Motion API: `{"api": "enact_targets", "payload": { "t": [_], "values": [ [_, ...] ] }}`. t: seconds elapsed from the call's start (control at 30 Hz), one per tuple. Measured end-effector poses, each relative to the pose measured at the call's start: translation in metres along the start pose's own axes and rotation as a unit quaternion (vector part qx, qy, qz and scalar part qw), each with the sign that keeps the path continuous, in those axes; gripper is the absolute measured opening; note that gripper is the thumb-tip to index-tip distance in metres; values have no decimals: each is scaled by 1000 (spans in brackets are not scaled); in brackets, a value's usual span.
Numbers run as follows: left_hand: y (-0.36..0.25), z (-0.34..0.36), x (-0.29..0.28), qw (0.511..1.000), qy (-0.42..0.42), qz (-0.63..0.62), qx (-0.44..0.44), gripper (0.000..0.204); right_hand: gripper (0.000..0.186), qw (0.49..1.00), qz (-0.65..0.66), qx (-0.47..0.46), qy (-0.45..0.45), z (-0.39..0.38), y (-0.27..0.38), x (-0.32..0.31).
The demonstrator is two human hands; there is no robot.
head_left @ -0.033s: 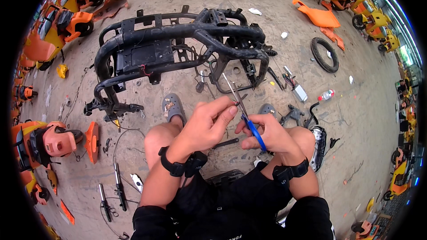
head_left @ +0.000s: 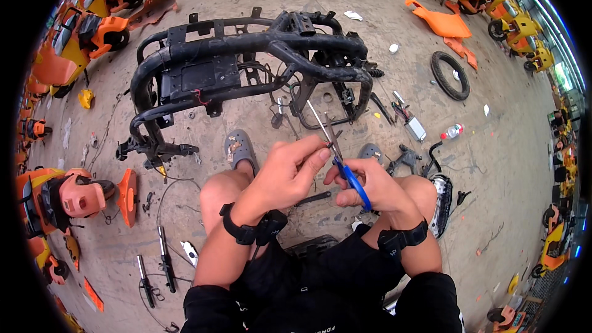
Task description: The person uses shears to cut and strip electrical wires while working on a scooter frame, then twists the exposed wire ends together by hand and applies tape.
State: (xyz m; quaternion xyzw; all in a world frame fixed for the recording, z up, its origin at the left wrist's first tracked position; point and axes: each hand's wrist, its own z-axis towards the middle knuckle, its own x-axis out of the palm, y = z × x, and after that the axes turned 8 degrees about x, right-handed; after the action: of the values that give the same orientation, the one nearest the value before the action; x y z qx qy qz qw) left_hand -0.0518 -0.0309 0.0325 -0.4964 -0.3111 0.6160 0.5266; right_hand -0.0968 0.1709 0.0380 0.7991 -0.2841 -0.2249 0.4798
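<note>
My right hand is closed around the blue handles of a pair of scissors. Their metal blades point up and away, slightly parted, beside the fingertips of my left hand. With thumb and forefinger, that hand pinches a small, thin dark piece, which meets the blades. Its exact kind is too small to make out. A thin pale rod shows just beyond the blade tips. Farther off, a black tubular scooter frame lies across the floor.
A grey box with wires, a plastic bottle and a tyre lie to the right. Shock absorbers rest at the lower left. Orange panels and rows of orange and yellow scooters surround the concrete floor.
The scissors have shifted very slightly in my right hand, their blue handle a little lower. My left hand keeps its pinch in the same place.
</note>
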Motion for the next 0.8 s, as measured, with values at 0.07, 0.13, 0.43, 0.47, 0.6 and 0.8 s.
{"api": "enact_targets", "payload": {
  "t": [0.07,0.13,0.43,0.47,0.6,0.8],
  "values": [
    [1,-1,1,1000,-4,-20,-8,18,32,1000,14,-8,0,2,-2,3],
    [3,-1,2,999,-17,-30,-2,16,32,998,43,39,7,4,-5,1],
    [6,1,3,997,-63,-17,32,14,33,997,64,42,15,5,-9,-1],
    [4,1,3,998,-48,-11,30,14,33,997,73,27,23,5,-7,0],
    [5,0,2,999,-15,-30,11,14,34,994,89,48,41,2,1,0],
    [8,-2,0,999,-45,-26,13,16,35,997,35,62,14,8,-12,-3]
  ]
}}
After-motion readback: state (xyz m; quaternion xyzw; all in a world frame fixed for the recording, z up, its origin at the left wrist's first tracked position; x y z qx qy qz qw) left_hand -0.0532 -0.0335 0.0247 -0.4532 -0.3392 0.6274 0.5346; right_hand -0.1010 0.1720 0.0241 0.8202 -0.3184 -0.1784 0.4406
